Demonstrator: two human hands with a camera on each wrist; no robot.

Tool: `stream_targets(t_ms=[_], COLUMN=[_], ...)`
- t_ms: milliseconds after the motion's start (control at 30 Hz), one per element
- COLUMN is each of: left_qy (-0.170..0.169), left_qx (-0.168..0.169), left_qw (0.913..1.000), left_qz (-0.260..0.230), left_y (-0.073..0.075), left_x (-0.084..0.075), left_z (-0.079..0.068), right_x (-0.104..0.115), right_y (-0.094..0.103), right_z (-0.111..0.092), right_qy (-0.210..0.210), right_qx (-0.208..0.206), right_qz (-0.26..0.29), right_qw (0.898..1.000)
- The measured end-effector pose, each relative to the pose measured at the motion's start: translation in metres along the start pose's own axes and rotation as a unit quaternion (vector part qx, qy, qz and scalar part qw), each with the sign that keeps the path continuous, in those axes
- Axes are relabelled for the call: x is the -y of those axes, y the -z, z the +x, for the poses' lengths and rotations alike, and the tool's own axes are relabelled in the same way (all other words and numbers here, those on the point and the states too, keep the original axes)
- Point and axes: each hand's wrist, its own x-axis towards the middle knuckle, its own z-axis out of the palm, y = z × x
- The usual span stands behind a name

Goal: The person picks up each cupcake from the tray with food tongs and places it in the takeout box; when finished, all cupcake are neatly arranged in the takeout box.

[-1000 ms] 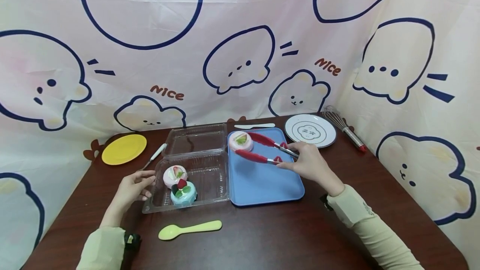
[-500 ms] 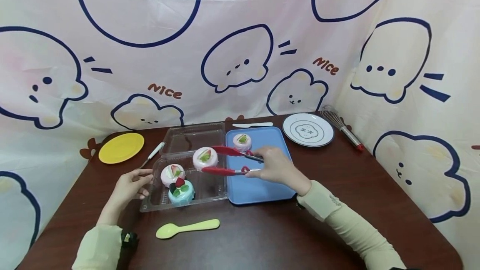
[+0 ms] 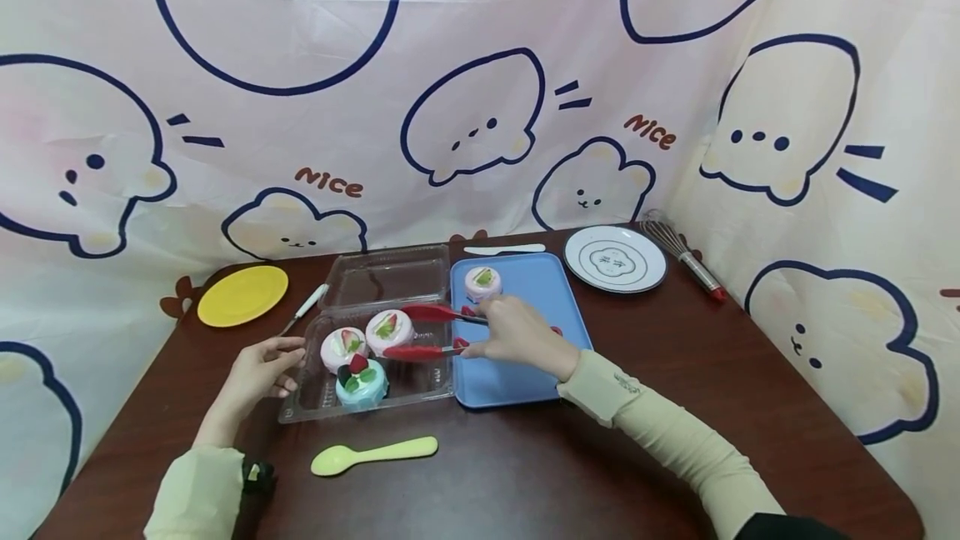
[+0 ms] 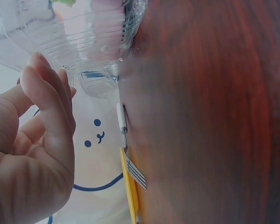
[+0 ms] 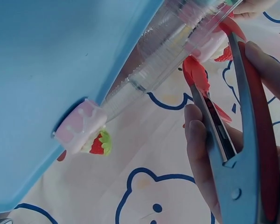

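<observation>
The right hand [image 3: 517, 336] grips the tongs [image 3: 427, 312]. Their red tips stand apart, one on either side of the held cake [image 3: 389, 332], which is pink with a fruit topping. The held cake is within the box [image 3: 423, 375]; whether it rests on the floor cannot be told. The left hand [image 3: 262, 373] is at the left edge of the box, fingers loosely bent around nothing; contact with the wall cannot be confirmed.

Clearances: a second pink cake [image 3: 343, 348] sits immediately left of the held cake, and a blue cake [image 3: 362, 386] sits on the near side. To the right, box floor extends to the wall adjoining the tray [image 3: 517, 382]. The tray carries a third pink cake [image 3: 482, 282] near its far left corner.

Change: half a second ago, the held cake was farther right and nearer the box wall by the tray. It is now left of that position, next to the second pink cake. The left hand is unchanged.

Surface: dark wood table [image 3: 675, 407]. A spoon [image 3: 375, 455] lies on the near side; a fork [image 4: 122, 116] and yellow plate [image 3: 242, 297], left; a knife [image 3: 504, 249], behind the tray; a white plate [image 3: 615, 260] and whisk [image 3: 686, 257], far right. Printed cloth [image 3: 337, 23] hangs behind.
</observation>
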Motion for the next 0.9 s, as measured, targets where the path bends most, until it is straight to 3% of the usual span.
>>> stream_targets(t_ms=[367, 567, 900], left_qy=[0.018, 0.011, 0.013], left_qx=[-0.004, -0.009, -0.011], left_qw=[0.9997, 0.9996, 0.9996], left_qz=[0.015, 0.023, 0.023], left_y=[-0.001, -0.001, -0.002], left_x=[-0.007, -0.012, -0.011], left_z=[-0.002, -0.005, -0.005], right_x=[0.006, 0.008, 0.012], right_y=[-0.003, -0.004, -0.006], right_z=[0.012, 0.016, 0.017], right_qy=[-0.012, -0.017, -0.024], right_qx=[0.027, 0.038, 0.066], right_qz=[-0.005, -0.001, -0.037], right_qw=[1.0, 0.999, 0.997])
